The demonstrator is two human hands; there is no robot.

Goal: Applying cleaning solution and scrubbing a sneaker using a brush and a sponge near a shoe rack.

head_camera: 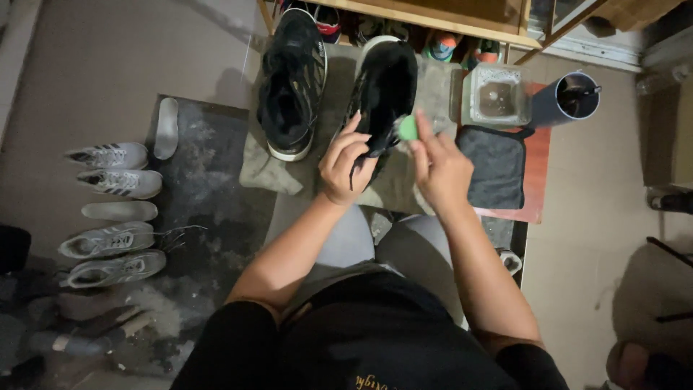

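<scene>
A black sneaker [386,79] lies toe-away on a grey-green cloth [433,94] in front of my knees. My left hand [348,160] grips its near end, fingers curled over the heel and a dangling lace. My right hand [439,167] holds a small brush with a green handle [408,128] against the shoe's right side. A second black sneaker [292,83] with a white sole rests to the left on the same cloth, untouched.
A square clear container of water [497,97], a dark cup [570,97] and a dark folded towel [494,166] sit on a red mat [538,173] at right. Grey sneakers [108,206] and white insoles [166,126] line the left floor. A wooden shoe rack [433,18] stands beyond.
</scene>
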